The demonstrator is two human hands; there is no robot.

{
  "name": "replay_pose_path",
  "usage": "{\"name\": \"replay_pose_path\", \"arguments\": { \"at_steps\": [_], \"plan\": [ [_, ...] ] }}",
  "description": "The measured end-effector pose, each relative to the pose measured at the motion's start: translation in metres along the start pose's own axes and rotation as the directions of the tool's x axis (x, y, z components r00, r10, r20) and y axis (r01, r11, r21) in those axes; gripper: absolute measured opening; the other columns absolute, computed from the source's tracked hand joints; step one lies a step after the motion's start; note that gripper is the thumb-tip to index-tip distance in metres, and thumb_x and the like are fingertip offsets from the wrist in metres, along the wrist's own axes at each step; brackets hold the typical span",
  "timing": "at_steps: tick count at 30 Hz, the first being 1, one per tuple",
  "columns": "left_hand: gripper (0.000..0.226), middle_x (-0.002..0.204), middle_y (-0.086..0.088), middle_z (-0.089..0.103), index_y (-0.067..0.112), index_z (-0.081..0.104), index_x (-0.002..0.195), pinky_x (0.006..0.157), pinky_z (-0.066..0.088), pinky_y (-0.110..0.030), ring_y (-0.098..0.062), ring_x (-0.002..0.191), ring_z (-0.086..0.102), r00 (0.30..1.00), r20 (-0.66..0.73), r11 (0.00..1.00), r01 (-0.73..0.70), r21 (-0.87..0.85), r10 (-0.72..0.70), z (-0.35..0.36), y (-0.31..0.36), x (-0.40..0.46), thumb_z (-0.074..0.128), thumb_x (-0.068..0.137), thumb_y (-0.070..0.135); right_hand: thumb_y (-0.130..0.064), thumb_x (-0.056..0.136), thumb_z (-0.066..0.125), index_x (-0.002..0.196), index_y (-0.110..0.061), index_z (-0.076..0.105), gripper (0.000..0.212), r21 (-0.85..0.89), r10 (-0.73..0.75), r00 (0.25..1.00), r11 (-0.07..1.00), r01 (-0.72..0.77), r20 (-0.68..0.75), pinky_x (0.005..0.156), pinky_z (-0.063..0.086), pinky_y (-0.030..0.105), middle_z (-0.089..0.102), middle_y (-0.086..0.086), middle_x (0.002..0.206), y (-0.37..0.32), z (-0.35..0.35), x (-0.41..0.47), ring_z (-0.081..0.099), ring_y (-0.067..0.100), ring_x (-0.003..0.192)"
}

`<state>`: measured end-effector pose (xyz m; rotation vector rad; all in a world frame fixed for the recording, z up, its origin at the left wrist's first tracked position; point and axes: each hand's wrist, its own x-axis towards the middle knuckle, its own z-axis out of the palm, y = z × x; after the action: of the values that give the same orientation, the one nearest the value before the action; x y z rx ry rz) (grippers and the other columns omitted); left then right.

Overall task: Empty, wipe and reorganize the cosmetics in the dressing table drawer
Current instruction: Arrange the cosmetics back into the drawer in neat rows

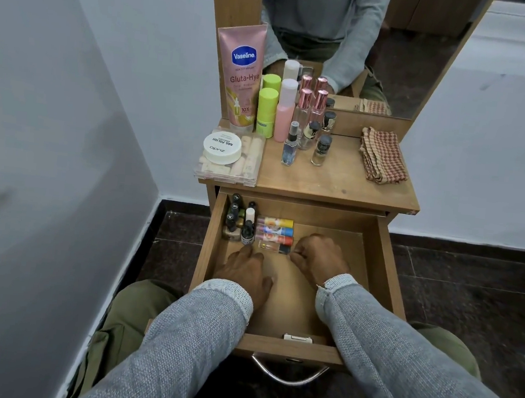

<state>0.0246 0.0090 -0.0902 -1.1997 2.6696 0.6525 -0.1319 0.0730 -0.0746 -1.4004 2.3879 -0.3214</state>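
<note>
The wooden drawer (387,260) stands pulled out over my lap. Several nail polish bottles (236,218) stand in its far left corner. Beside them lie three coloured tubes (274,231) in a row, with a clear tube (270,246) nearest me. My left hand (246,275) lies flat on the drawer floor, fingers stretched toward the clear tube's left end and the dark bottle. My right hand (320,256) is curled, its fingertips pinching the clear tube's black cap end. The rest of the drawer floor is bare.
On the tabletop (338,177) stand a Vaseline tube (242,73), green sticks (266,111), a pink bottle (284,117) and several small glass bottles (311,123). A white jar (222,147) sits on a clear box (248,165). A folded checked cloth (382,156) lies at the right. A wall is close on the left.
</note>
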Motion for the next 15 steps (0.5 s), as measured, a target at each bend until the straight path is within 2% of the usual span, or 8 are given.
{"name": "replay_pose_path", "arguments": {
  "at_steps": [5,9,15],
  "plan": [
    [0.053,0.146,-0.005,0.038,0.011,0.048,0.131,0.104,0.042,-0.042,-0.026,0.129,0.044,0.998,-0.007,0.998,-0.055,0.026,0.055,0.0053,0.0012,0.004,0.054,0.09,0.043,-0.025,0.087,0.065,0.082,-0.017,0.072,0.011,0.045,-0.006,1.0,0.999,0.006,-0.002,0.068,0.048,0.028,0.067,0.004,0.087,0.004,0.0032,0.0014,0.063,0.024,0.079],
    [0.049,0.146,-0.006,0.04,0.011,0.05,0.128,0.104,0.042,-0.043,-0.027,0.128,0.044,0.999,0.005,0.998,-0.054,0.036,0.054,0.0076,0.0013,0.0062,0.053,0.091,0.042,-0.024,0.086,0.063,0.082,-0.017,0.072,0.012,0.05,-0.006,1.0,0.999,0.005,0.002,0.069,0.053,0.032,0.068,0.006,0.084,0.0063,0.005,0.0029,0.065,0.027,0.077],
    [0.049,0.145,-0.006,0.041,0.012,0.05,0.128,0.103,0.043,-0.043,-0.027,0.126,0.045,0.998,0.011,0.997,-0.055,0.058,0.055,0.0089,0.0004,0.0081,0.052,0.091,0.044,-0.023,0.087,0.063,0.083,-0.015,0.072,0.013,0.02,-0.049,0.999,0.999,0.049,-0.008,0.066,0.051,0.031,0.065,0.007,0.084,0.0058,0.0058,0.0031,0.064,0.027,0.077]
  ]
}}
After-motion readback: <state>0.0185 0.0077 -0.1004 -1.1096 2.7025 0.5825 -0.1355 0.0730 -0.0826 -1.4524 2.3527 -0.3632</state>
